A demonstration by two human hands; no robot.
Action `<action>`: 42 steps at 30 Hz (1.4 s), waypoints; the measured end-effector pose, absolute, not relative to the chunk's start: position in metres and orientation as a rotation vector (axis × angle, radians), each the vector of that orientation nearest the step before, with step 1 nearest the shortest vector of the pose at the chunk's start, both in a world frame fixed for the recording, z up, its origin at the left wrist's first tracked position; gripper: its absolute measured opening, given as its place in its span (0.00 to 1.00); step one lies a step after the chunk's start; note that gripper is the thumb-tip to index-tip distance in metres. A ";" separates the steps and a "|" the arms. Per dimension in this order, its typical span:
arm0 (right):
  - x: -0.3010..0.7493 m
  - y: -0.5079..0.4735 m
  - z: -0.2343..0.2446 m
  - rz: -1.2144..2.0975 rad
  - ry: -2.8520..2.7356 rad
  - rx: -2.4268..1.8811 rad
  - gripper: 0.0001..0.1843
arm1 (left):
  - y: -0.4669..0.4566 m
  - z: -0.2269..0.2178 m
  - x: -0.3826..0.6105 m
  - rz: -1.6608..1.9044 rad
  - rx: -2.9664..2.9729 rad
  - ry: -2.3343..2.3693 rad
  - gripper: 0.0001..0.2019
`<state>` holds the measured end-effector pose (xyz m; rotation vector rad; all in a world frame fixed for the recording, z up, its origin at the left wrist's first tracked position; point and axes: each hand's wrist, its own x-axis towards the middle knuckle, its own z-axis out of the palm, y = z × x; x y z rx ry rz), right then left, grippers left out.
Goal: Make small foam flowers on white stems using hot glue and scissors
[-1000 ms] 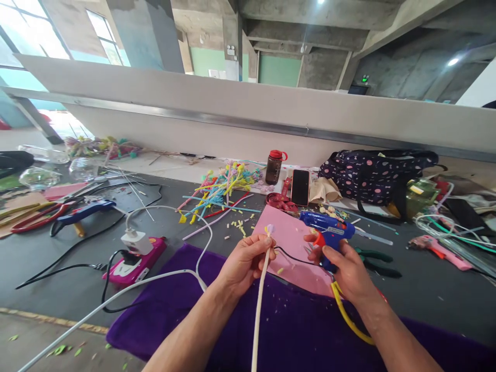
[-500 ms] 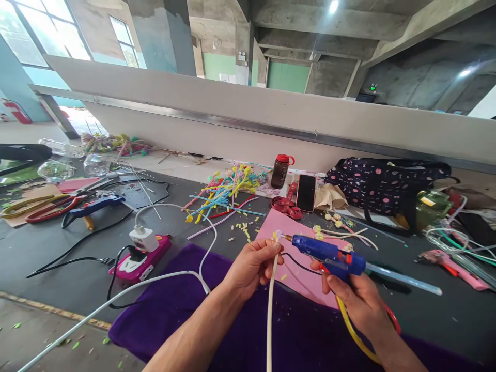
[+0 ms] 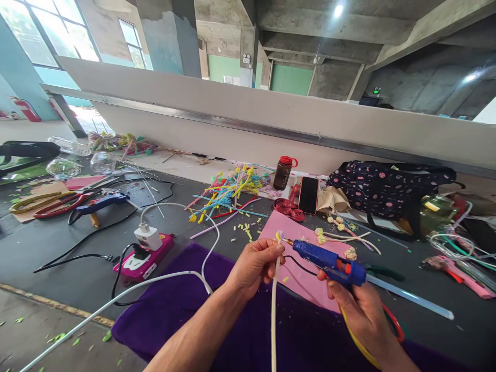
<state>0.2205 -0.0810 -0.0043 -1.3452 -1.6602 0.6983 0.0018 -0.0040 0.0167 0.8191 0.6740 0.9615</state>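
My left hand (image 3: 254, 263) is closed round the top of a long cream stem (image 3: 273, 315) that carries a small flower tip (image 3: 279, 236). My right hand (image 3: 358, 305) grips a blue hot glue gun (image 3: 329, 260) whose nozzle points left and almost touches the flower tip. A clear glue stick (image 3: 411, 296) sticks out of the gun's back. Yellow and red tubing (image 3: 360, 346) hangs by my right wrist. Both hands hover over a pink sheet (image 3: 306, 281) and a purple cloth (image 3: 182, 305).
A pink power strip (image 3: 143, 256) with a white plug and cables lies left. Coloured stems (image 3: 228, 194), a bottle (image 3: 282, 173), a phone (image 3: 308, 195) and a dotted bag (image 3: 387, 188) sit behind. Green pliers (image 3: 383, 271) and finished flower stems (image 3: 341, 235) lie right. Scissors and another glue gun (image 3: 96, 202) are far left.
My right hand turned the glue gun from upright to level and brought its nozzle left to the flower tip. The left hand kept the stem nearly still.
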 end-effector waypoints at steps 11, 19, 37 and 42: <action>0.218 -0.078 -0.004 0.613 -1.646 -1.369 0.12 | -0.005 0.017 0.002 0.960 0.816 0.675 0.12; 0.211 -0.076 0.001 0.594 -1.502 -1.354 0.15 | -0.005 0.018 0.002 0.955 0.828 0.678 0.13; 0.214 -0.076 -0.002 0.643 -1.590 -1.384 0.13 | -0.005 0.019 0.002 0.956 0.819 0.694 0.13; 0.216 -0.078 -0.005 0.656 -1.625 -1.363 0.15 | -0.005 0.019 0.002 0.963 0.831 0.690 0.13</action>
